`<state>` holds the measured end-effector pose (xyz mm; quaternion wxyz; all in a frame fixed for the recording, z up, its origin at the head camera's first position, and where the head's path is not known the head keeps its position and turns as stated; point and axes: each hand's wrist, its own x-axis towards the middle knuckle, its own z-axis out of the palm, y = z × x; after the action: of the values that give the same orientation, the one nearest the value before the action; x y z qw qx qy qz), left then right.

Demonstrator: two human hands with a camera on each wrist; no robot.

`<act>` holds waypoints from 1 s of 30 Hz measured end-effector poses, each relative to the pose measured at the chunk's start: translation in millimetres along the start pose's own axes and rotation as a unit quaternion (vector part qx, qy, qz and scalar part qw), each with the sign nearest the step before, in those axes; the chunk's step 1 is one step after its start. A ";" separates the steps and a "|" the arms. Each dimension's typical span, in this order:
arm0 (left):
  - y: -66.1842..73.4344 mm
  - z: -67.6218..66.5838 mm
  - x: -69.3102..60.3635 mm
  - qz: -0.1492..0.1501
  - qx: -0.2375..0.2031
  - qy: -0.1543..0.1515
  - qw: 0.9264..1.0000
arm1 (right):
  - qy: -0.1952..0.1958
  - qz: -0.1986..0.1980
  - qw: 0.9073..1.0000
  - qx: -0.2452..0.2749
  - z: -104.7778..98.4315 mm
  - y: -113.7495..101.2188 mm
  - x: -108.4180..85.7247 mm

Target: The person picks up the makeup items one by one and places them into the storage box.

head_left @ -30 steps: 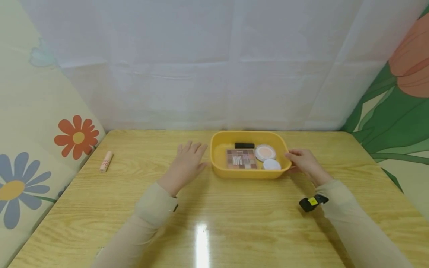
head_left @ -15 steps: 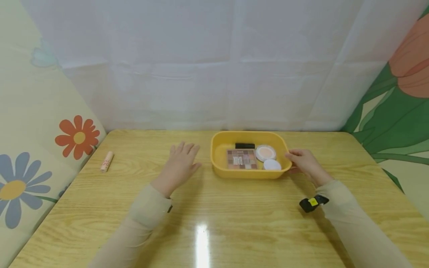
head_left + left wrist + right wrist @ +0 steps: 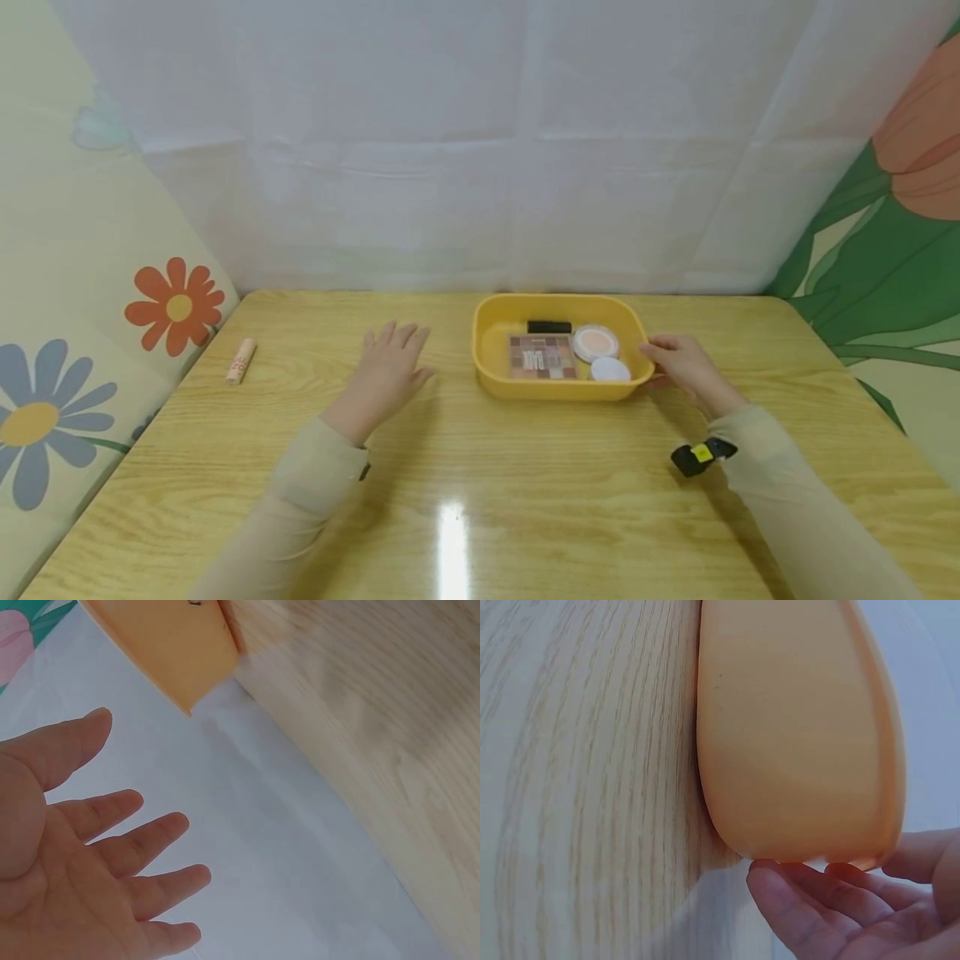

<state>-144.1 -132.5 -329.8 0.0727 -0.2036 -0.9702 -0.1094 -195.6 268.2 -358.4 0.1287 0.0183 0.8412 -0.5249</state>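
A yellow plastic basket [image 3: 564, 389] stands on the table, its far rim near the white cloth. Inside it lie an eyeshadow palette [image 3: 542, 357], a black tube [image 3: 549, 327], a round compact [image 3: 596, 343] and a white round item [image 3: 610, 369]. My right hand [image 3: 686, 371] holds the basket's right end; in the right wrist view the thumb is at the rim and the fingers touch the outer wall [image 3: 795, 750]. To the left of the basket and apart from it, my left hand [image 3: 378, 379] hovers with fingers spread, palm bare in the left wrist view.
A pale pink lipstick-like tube [image 3: 241, 361] lies at the table's far left. White cloth [image 3: 375, 167] hangs behind the wooden table [image 3: 525, 500]. Flower-patterned panels [image 3: 60, 250] flank both sides.
My left hand has drawn away from the basket's left end, moving left and slightly toward me. The right hand and the basket have stayed in place.
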 end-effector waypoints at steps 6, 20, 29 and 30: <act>-5.3 3.2 -3.4 -0.008 0.003 0.002 1.000 | 0.002 0.002 1.000 -0.001 0.4 -0.2 -0.2; -16.1 3.9 -10.9 -0.036 0.009 -0.011 0.999 | 0.003 0.010 1.000 -0.002 1.4 -0.6 0.1; -24.6 0.2 -17.8 -0.051 0.012 -0.024 0.998 | 0.002 0.007 1.000 -0.009 0.3 -0.5 -1.0; -26.0 0.0 -18.3 -0.055 0.009 -0.027 0.998 | 0.002 0.007 1.000 -0.009 0.2 -0.3 -1.0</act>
<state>-138.1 -162.7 -338.0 0.0420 -0.1524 -0.9824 -0.0992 -194.7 268.0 -358.0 0.1303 0.0239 0.8462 -0.5161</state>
